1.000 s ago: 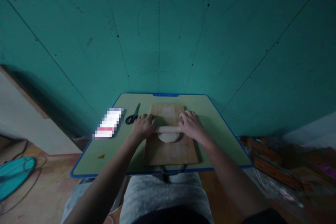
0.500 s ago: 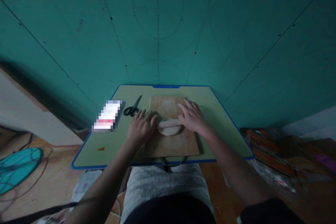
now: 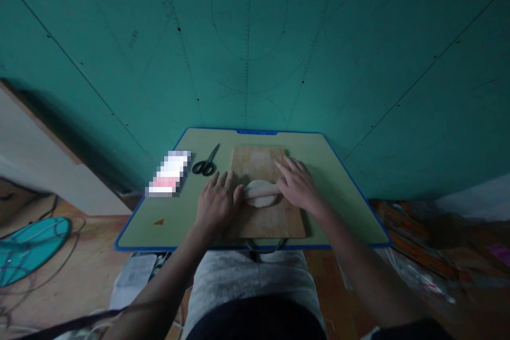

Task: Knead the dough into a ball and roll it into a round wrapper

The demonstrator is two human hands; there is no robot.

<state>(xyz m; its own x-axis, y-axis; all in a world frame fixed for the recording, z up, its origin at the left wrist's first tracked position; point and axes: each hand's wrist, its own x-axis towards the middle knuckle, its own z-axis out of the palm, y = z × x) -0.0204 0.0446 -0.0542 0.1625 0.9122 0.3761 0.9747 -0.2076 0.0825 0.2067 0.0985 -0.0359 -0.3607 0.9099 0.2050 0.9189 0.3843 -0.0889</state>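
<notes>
A pale rolling pin (image 3: 261,190) lies crosswise on a flattened round of whitish dough (image 3: 263,202). The dough rests on a wooden cutting board (image 3: 274,223). My left hand (image 3: 216,196) is laid over the pin's left end, fingers stretched forward and thumb by the pin. Over the right end lies my right hand (image 3: 297,180), its fingers spread and pointing away from me. Both hands press from above without wrapping round the pin, and they hide its ends. Dough shows on both the far and near sides of the pin.
Black-handled scissors (image 3: 206,164) and a blurred-out phone-like rectangle (image 3: 169,172) lie left on the blue-edged table (image 3: 159,236). A small orange triangle (image 3: 159,221) is near the front left. A green wall (image 3: 255,64) stands behind. Cables and a teal disc (image 3: 35,249) are on the floor.
The rolling pin has shifted slightly toward me over the dough, so more dough shows on its far side. Both hands moved with it. The whole view has shifted a little.
</notes>
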